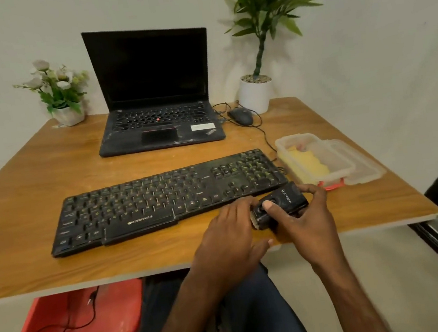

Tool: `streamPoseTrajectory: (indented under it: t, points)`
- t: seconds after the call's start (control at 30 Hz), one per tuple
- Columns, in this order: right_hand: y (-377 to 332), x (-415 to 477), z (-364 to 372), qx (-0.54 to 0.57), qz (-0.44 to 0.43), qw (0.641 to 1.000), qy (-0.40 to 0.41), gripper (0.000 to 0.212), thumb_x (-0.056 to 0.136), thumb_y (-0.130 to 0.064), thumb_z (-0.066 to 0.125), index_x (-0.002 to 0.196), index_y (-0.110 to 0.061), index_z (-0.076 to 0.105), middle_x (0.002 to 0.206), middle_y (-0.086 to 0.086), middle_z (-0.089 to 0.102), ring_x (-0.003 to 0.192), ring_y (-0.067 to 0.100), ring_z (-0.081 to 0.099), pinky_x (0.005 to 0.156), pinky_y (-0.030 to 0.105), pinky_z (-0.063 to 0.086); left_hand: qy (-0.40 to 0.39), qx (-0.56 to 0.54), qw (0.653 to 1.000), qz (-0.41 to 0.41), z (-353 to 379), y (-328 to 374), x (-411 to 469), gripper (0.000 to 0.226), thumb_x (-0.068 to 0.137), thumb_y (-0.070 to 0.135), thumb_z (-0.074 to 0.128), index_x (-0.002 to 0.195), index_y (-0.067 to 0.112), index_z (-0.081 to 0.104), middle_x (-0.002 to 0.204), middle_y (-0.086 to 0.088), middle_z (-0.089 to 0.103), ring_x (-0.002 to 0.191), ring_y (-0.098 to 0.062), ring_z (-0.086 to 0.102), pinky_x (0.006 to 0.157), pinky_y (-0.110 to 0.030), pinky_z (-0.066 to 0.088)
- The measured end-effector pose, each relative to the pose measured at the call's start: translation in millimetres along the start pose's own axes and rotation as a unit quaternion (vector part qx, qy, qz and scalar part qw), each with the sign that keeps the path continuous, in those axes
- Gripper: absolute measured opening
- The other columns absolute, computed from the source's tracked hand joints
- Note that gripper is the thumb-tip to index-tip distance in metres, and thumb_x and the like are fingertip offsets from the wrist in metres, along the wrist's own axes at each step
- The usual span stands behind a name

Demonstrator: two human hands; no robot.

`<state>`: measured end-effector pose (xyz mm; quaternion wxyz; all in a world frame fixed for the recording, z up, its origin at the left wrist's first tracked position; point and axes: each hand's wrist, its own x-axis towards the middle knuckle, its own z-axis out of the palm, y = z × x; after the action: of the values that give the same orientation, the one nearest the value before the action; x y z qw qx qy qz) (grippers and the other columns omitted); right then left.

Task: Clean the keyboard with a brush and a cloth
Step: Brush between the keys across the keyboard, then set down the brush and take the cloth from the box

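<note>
1. A clear plastic box point(315, 158) sits open on the right side of the table, and a yellow cloth point(306, 166) lies inside it. The clear lid point(364, 165) lies just beside the box, on its right
2. A red tray point(77, 326) sits on the floor under the table with a black wire point(65, 325) lying in it
3. The right hand point(309, 223) is wrapped around a small black brush tool point(282, 204), with the thumb pressed on top of it. The tool has white letters on it
4. The left hand point(227, 235) is bent over the tool's left end, where pale bristles show. Its fingers touch that end, but how tight they hold cannot be seen
5. Both arms reach up from the person's lap, and the hands meet at the front edge of the table
6. The black keyboard point(166, 198) lies flat in the middle of the table, just left of the hands. The tool is beside the keyboard's front right corner
7. The wooden table point(31, 178) also holds an open black laptop point(153, 90) with a dark screen, and a black mouse point(240, 116)
8. A small pot of white flowers point(58, 90) stands at the back left, and a tall green plant point(260, 47) in a white pot at the back right, by a plain white wall
</note>
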<state>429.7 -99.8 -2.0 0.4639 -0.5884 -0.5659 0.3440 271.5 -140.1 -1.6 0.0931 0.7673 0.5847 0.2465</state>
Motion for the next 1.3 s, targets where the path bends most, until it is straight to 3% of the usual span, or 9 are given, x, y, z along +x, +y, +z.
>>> streamPoseTrajectory:
  t: [0.2, 0.4, 0.67, 0.77, 0.83, 0.93, 1.07, 1.2, 1.3]
  points:
    - [8, -5, -14, -0.236, -0.019, 0.97, 0.054, 0.077, 0.073, -0.08, 0.052, 0.126, -0.024, 0.046, 0.112, -0.004, 0.065, 0.105, 0.019, 0.06, 0.073, 0.033, 0.047, -0.01, 0.029, 0.999, -0.032, 6, 2, 8, 0.074, 0.093, 0.056, 0.058, 0.15, 0.027, 0.021, 0.149, 0.006, 0.043, 0.136, -0.012, 0.039, 0.111, -0.029, 0.03]
    - [12, -9, -16, -0.372, -0.035, 0.924, 0.086, 0.074, 0.082, -0.078, 0.036, 0.125, -0.019, 0.05, 0.118, 0.005, 0.049, 0.11, 0.021, 0.046, 0.067, 0.029, 0.038, -0.001, 0.014, 0.998, -0.054, 6, 8, 12, 0.066, 0.096, 0.049, 0.059, 0.148, 0.031, 0.023, 0.143, 0.008, 0.05, 0.132, -0.01, 0.043, 0.107, -0.028, 0.033]
    - [9, -14, -33, -0.314, -0.127, 0.933, 0.118, 0.053, 0.098, -0.054, 0.037, 0.135, -0.017, 0.049, 0.134, 0.005, 0.047, 0.124, 0.02, 0.037, 0.088, 0.038, 0.047, 0.027, 0.026, 0.998, -0.046, -11, 27, 7, 0.058, 0.102, 0.037, 0.052, 0.152, 0.027, 0.026, 0.152, 0.007, 0.04, 0.138, -0.01, 0.038, 0.108, -0.026, 0.036]
    - [-2, -11, -42, -0.251, -0.195, 0.939, 0.13, 0.043, 0.104, -0.034, 0.032, 0.137, -0.014, 0.05, 0.139, 0.004, 0.049, 0.13, 0.018, 0.039, 0.102, 0.039, 0.044, 0.124, 0.017, 0.991, 0.038, -17, 48, 6, 0.038, 0.101, 0.024, 0.054, 0.138, 0.022, 0.05, 0.13, 0.001, 0.063, 0.118, -0.017, 0.061, 0.088, -0.029, 0.051]
    - [-8, -1, -46, -0.238, -0.194, 0.945, 0.113, 0.047, 0.102, -0.034, 0.028, 0.141, -0.015, 0.047, 0.133, 0.004, 0.056, 0.124, 0.019, 0.05, 0.096, 0.034, 0.048, 0.092, 0.006, 0.995, 0.038, -16, 54, 13, 0.029, 0.106, 0.029, 0.04, 0.131, 0.025, 0.055, 0.111, 0.001, 0.069, 0.102, -0.019, 0.065, 0.08, -0.036, 0.057]
    - [-16, 16, -53, -0.265, -0.152, 0.947, 0.102, 0.07, 0.095, -0.059, 0.013, 0.115, -0.019, 0.068, 0.086, 0.001, 0.072, 0.078, 0.019, 0.065, 0.067, 0.033, 0.051, 0.016, 0.07, 0.997, 0.023, -20, 57, 30, 0.05, 0.106, 0.05, 0.013, 0.102, 0.024, 0.056, 0.071, 0.005, 0.058, 0.066, -0.017, 0.06, 0.066, -0.041, 0.055]
    - [-25, 41, -71, -0.392, -0.088, 0.903, 0.155, 0.103, 0.087, -0.073, -0.014, 0.071, -0.015, 0.07, 0.072, 0.007, 0.067, 0.067, 0.025, 0.059, 0.063, 0.034, 0.043, 0.001, 0.096, 0.995, 0.006, -26, 70, 53, 0.066, 0.094, 0.062, 0.002, 0.06, 0.022, 0.041, 0.054, 0.004, 0.044, 0.052, -0.015, 0.048, 0.065, -0.037, 0.052]
    - [-42, 73, -85, -0.429, -0.102, 0.894, 0.082, 0.022, 0.103, -0.023, 0.034, 0.114, -0.012, 0.051, 0.097, 0.013, 0.067, 0.082, 0.034, 0.061, 0.067, 0.037, 0.044, 0.011, 0.07, 0.996, 0.045, -26, 73, 71, 0.047, 0.107, 0.044, 0.014, 0.098, 0.022, 0.054, 0.073, 0.003, 0.059, 0.068, -0.019, 0.06, 0.074, -0.042, 0.053]
    - [-48, 107, -87, -0.474, -0.128, 0.871, 0.004, 0.041, 0.089, 0.0, 0.051, 0.127, -0.015, 0.051, 0.115, 0.009, 0.063, 0.095, 0.03, 0.062, 0.075, 0.038, 0.052, 0.003, 0.055, 0.997, 0.059, -24, 71, 76, 0.02, 0.107, 0.033, 0.028, 0.119, 0.025, 0.041, 0.089, 0.008, 0.055, 0.082, -0.016, 0.058, 0.077, -0.042, 0.051]
